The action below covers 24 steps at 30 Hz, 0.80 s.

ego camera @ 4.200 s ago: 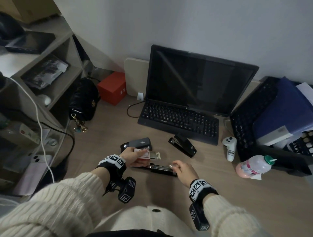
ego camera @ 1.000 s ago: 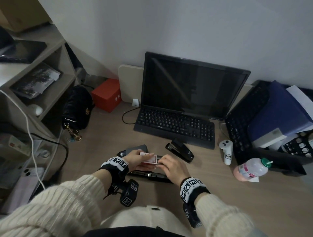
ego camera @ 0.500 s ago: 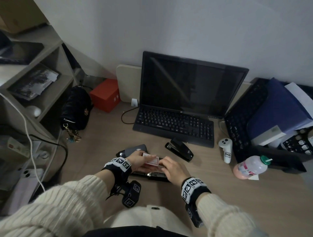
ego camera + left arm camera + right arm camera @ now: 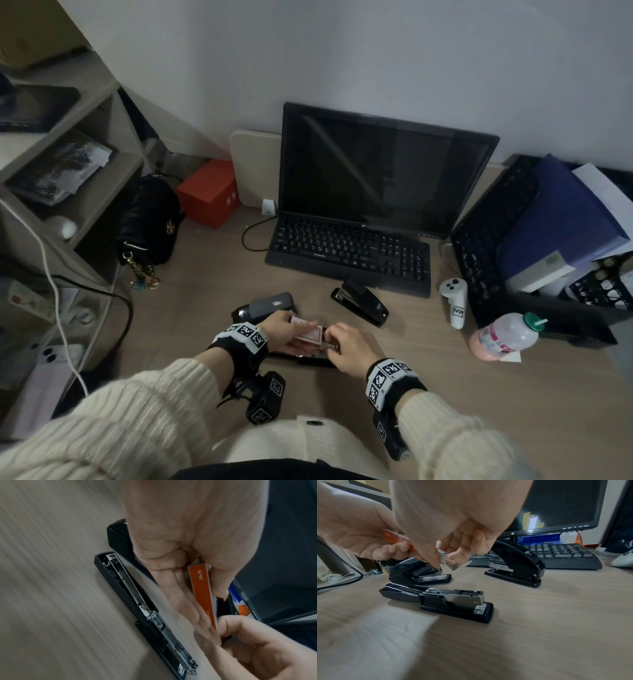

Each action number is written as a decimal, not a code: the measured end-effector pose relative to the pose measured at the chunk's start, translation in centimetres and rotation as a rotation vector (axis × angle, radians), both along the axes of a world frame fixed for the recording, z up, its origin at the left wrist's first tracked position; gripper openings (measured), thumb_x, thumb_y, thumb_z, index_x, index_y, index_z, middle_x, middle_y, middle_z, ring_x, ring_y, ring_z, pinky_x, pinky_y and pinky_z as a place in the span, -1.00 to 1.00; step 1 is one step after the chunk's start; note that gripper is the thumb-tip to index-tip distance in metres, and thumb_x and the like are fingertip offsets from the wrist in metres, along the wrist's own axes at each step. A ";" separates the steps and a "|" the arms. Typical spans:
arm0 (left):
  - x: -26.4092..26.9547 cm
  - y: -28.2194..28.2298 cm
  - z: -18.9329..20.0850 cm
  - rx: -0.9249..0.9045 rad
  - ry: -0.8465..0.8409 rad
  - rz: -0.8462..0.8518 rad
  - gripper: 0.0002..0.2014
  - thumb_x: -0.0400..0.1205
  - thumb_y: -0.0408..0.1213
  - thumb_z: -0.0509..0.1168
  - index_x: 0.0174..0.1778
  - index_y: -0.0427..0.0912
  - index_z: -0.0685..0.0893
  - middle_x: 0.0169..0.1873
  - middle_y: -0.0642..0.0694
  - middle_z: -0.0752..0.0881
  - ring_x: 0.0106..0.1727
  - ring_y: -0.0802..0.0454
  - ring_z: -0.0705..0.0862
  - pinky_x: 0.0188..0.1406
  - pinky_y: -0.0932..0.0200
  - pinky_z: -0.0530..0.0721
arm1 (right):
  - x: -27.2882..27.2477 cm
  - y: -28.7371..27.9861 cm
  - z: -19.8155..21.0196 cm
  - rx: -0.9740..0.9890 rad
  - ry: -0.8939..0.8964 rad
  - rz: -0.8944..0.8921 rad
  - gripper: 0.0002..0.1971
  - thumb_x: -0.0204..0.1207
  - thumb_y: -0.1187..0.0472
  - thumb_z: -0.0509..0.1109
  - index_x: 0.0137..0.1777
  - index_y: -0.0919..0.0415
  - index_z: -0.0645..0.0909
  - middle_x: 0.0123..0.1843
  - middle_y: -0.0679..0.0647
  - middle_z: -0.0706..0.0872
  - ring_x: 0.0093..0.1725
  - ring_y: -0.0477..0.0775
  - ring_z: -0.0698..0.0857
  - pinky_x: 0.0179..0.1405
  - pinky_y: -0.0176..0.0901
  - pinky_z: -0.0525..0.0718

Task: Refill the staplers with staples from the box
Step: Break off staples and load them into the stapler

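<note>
My left hand (image 4: 279, 329) grips a small red staple box (image 4: 307, 334), held just above the desk; its orange side (image 4: 202, 592) shows between thumb and fingers. My right hand (image 4: 346, 346) pinches a white-and-silver piece (image 4: 444, 559) at the box's open end; whether it is a flap or staples I cannot tell. Under both hands lies a black stapler (image 4: 452, 601) swung open, its metal channel (image 4: 130, 588) facing up. A grey-and-black stapler (image 4: 270, 305) sits just behind my left hand. A closed black stapler (image 4: 361, 305) stands to the right of it.
A monitor (image 4: 383, 171) and black keyboard (image 4: 349, 253) fill the back of the desk (image 4: 428, 377). A white controller (image 4: 455, 301) and a pink-labelled bottle (image 4: 503, 335) lie to the right. A black bag (image 4: 150, 222), a red box (image 4: 209, 192), shelves and cables stand on the left.
My right hand has left the open stapler and come up to the end of the staple box. Over the last second both hands have barely moved.
</note>
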State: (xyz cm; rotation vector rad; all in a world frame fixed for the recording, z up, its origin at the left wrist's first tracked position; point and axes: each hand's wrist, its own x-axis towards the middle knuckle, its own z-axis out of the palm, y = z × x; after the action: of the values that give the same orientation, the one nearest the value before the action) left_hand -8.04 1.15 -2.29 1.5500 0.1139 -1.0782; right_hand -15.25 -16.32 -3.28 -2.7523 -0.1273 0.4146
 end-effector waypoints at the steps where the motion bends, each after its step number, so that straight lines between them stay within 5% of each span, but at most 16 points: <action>1: 0.0 -0.1 0.1 -0.004 0.003 0.003 -0.74 0.66 -0.17 0.38 -0.04 -0.36 0.67 -0.18 -0.29 0.79 -0.25 -0.08 0.80 0.02 -0.04 0.80 | 0.1 0.0 0.0 -0.002 0.008 -0.009 -0.86 0.50 0.05 0.29 0.01 0.03 0.53 0.02 -0.04 0.63 0.00 0.09 0.64 -0.05 -0.07 0.55; 10: 0.0 -0.5 0.0 -0.003 0.003 0.011 -0.77 0.68 -0.20 0.35 -0.06 -0.36 0.65 -0.25 -0.28 0.77 -0.39 0.02 0.80 -0.24 0.10 0.84 | 0.0 0.0 0.3 0.031 0.035 -0.074 -0.79 0.47 0.06 0.32 0.09 -0.01 0.56 0.06 -0.10 0.66 0.05 0.04 0.64 -0.05 -0.15 0.54; 14: -0.1 -0.5 -0.3 0.003 0.010 -0.008 -0.75 0.69 -0.18 0.34 -0.08 -0.35 0.67 -0.36 -0.23 0.80 -0.41 0.01 0.80 -0.36 0.18 0.80 | 0.1 0.0 0.1 0.050 0.074 -0.085 -0.84 0.45 0.07 0.33 0.02 -0.01 0.58 -0.07 -0.14 0.54 0.02 0.04 0.63 -0.15 -0.21 0.43; 20: 0.0 -0.3 -0.9 -0.018 0.036 -0.028 -0.68 0.68 -0.12 0.35 0.05 -0.38 0.69 -0.15 -0.36 0.79 -0.29 -0.04 0.82 -0.18 0.10 0.83 | 0.9 0.3 0.1 0.035 0.164 -0.094 -0.87 0.38 0.06 0.36 -0.17 -0.02 0.45 -0.10 -0.12 0.50 -0.06 0.05 0.58 -0.10 -0.14 0.53; 24: 0.1 -0.3 -1.1 -0.023 0.047 -0.037 -0.64 0.67 -0.12 0.35 0.10 -0.41 0.68 -0.13 -0.37 0.79 -0.30 -0.03 0.82 -0.23 0.14 0.82 | 1.0 0.3 0.1 0.009 0.163 -0.081 -0.87 0.37 0.04 0.36 -0.19 -0.02 0.45 -0.09 -0.10 0.54 0.03 0.10 0.64 -0.04 -0.09 0.58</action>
State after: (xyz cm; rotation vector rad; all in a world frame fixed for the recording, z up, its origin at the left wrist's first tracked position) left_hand -7.95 0.84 -3.35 1.5124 0.1051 -1.1412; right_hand -14.21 -16.00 -3.20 -2.6905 0.0229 0.6119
